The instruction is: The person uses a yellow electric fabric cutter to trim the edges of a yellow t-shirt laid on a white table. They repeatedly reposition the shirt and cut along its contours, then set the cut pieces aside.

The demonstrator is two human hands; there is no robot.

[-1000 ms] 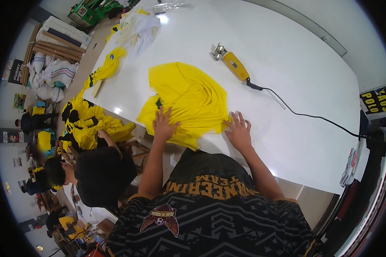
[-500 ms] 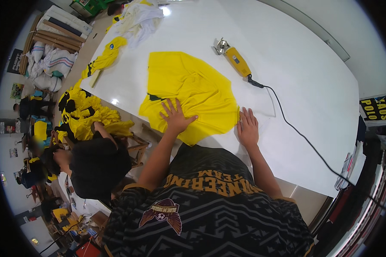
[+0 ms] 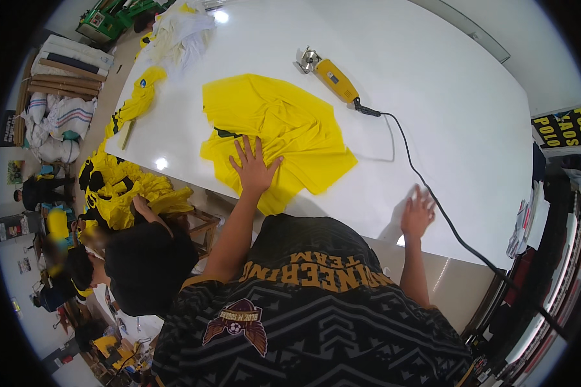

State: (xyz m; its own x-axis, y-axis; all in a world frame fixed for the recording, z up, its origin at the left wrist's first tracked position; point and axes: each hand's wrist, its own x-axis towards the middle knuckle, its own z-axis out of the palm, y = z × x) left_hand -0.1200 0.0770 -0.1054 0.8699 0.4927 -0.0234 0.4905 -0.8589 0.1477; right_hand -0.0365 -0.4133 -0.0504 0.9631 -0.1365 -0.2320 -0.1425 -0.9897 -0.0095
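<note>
A wrinkled piece of yellow fabric [image 3: 284, 122] lies on the white table [image 3: 432, 97], with a small dark patch at its left side. My left hand [image 3: 255, 169] rests flat on the fabric, fingers spread, just below that patch. Off to the right, my right hand [image 3: 419, 213] is raised over the table near its front edge, fingers apart and slightly blurred, holding nothing. It is close to the black cord [image 3: 426, 180]. That cord runs from a yellow handheld rotary cloth cutter [image 3: 334, 79], which lies beyond the fabric with its round blade pointing to the far left.
Pale cloth [image 3: 177, 39] and a yellow garment [image 3: 137, 97] lie along the table's far left edge. Below them is a large heap of yellow fabric [image 3: 122, 187], beside a person in black [image 3: 148, 264]. Stacked goods [image 3: 529, 213] stand against the right end.
My right hand has left the fabric's right edge and moved right, lifting off the table. The left hand stays on the fabric, whose right side has shifted and bunched. The view has turned somewhat.
</note>
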